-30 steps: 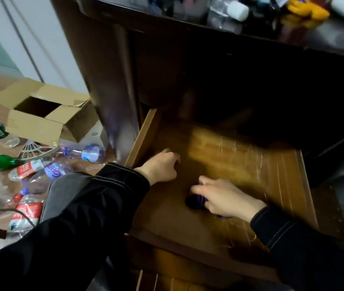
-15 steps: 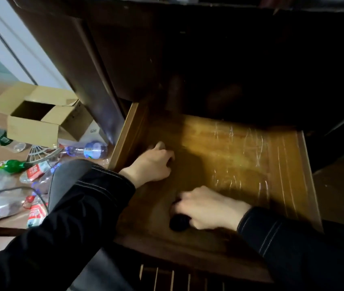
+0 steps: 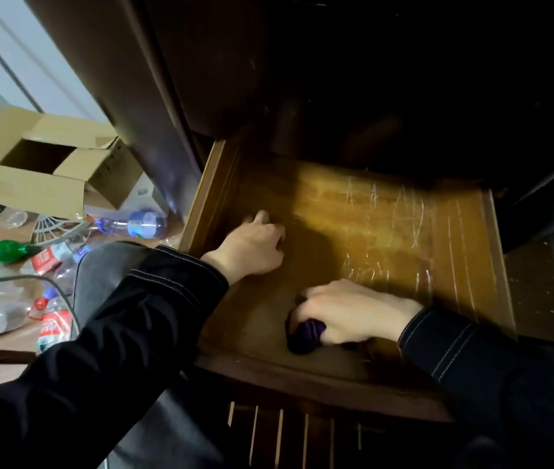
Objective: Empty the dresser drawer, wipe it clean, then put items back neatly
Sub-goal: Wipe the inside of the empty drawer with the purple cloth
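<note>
Here, right hand (image 3: 346, 309) fingers grip dark purple cloth (image 3: 304, 333) on scratched brown wooden drawer (image 3: 387, 225) bottom; left hand (image 3: 252, 247) fingers curled, empty. Red-labelled clear plastic bottle (image 3: 54, 328): writing illegible.

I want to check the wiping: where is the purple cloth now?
In the head view, the cloth is on the drawer floor near the front edge, gripped by the right hand, right of the left hand.

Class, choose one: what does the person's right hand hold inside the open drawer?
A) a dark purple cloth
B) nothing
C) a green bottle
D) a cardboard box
A: the right hand grips a dark purple cloth on the floor of the drawer, near its front.
</note>
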`<control>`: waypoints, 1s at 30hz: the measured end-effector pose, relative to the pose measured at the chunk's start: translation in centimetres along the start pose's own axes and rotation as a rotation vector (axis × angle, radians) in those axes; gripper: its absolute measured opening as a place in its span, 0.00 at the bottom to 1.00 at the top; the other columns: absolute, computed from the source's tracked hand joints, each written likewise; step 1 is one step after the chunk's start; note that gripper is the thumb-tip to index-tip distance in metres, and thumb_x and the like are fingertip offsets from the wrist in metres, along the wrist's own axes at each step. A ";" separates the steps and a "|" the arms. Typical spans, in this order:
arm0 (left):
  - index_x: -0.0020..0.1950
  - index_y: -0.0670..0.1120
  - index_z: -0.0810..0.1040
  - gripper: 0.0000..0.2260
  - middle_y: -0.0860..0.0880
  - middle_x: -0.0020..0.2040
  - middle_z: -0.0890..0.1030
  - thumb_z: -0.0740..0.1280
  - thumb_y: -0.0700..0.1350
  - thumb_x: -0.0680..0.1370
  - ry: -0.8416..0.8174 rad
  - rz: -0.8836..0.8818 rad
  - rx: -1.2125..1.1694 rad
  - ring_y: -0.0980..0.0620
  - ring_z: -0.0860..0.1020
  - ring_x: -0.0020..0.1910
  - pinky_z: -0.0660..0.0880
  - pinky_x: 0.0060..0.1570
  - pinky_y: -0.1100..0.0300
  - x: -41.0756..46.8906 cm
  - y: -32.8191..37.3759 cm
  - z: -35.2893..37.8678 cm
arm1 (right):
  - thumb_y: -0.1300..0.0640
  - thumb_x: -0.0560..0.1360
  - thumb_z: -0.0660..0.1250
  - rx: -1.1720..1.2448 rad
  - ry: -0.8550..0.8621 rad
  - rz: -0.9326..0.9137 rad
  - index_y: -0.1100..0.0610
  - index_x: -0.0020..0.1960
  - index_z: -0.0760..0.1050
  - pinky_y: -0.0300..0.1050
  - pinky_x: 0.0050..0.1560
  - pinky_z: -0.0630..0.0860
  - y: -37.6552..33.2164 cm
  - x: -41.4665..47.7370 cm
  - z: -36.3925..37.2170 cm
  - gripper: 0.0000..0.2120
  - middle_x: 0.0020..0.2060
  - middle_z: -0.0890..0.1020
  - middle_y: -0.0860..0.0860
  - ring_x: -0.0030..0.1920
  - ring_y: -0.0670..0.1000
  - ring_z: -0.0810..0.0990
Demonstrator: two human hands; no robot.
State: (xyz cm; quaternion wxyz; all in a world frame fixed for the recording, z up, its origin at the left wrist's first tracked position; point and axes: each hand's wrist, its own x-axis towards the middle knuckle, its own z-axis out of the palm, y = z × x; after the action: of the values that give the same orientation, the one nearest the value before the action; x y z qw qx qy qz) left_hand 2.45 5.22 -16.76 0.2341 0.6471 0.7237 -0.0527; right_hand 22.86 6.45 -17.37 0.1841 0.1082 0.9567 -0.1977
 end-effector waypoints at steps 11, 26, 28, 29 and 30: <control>0.66 0.45 0.73 0.16 0.42 0.65 0.65 0.62 0.46 0.79 -0.032 -0.007 0.003 0.35 0.68 0.63 0.67 0.67 0.45 -0.6 0.4 -0.4 | 0.64 0.74 0.64 -0.054 -0.043 -0.040 0.49 0.59 0.79 0.49 0.37 0.74 -1.9 -0.1 -0.8 0.17 0.48 0.77 0.52 0.45 0.59 0.80; 0.68 0.47 0.72 0.17 0.42 0.67 0.65 0.61 0.48 0.80 -0.021 -0.020 0.027 0.35 0.67 0.65 0.70 0.63 0.48 -0.5 0.8 -0.6 | 0.65 0.72 0.63 -0.175 0.018 -0.125 0.50 0.55 0.77 0.49 0.36 0.70 -3.0 0.9 -0.3 0.16 0.49 0.77 0.54 0.42 0.60 0.79; 0.68 0.47 0.72 0.17 0.42 0.67 0.65 0.62 0.47 0.80 -0.017 -0.014 0.033 0.36 0.68 0.64 0.70 0.63 0.49 -0.6 0.8 -0.5 | 0.66 0.71 0.63 -0.168 -0.015 -0.121 0.52 0.53 0.78 0.50 0.36 0.72 -3.1 0.8 -0.4 0.15 0.46 0.77 0.54 0.41 0.59 0.78; 0.68 0.47 0.72 0.17 0.43 0.67 0.65 0.61 0.48 0.80 -0.019 -0.009 0.037 0.36 0.68 0.64 0.70 0.63 0.49 -0.7 0.7 -0.5 | 0.67 0.70 0.64 -0.170 -0.051 -0.117 0.53 0.49 0.78 0.50 0.35 0.72 -3.0 0.7 -0.4 0.12 0.43 0.77 0.53 0.40 0.59 0.78; 0.68 0.47 0.72 0.17 0.43 0.67 0.65 0.61 0.48 0.80 -0.022 -0.007 0.035 0.37 0.67 0.64 0.70 0.63 0.49 -0.7 0.6 -0.5 | 0.67 0.69 0.65 -0.176 -0.087 -0.123 0.54 0.45 0.76 0.49 0.34 0.71 -3.0 0.5 -0.4 0.10 0.40 0.75 0.52 0.39 0.60 0.78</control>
State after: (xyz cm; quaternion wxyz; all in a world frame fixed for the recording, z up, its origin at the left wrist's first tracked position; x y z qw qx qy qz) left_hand 2.95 4.87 -15.88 0.2305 0.6478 0.7224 -0.0731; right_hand 21.44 4.04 -16.20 0.2217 0.0239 0.9663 -0.1282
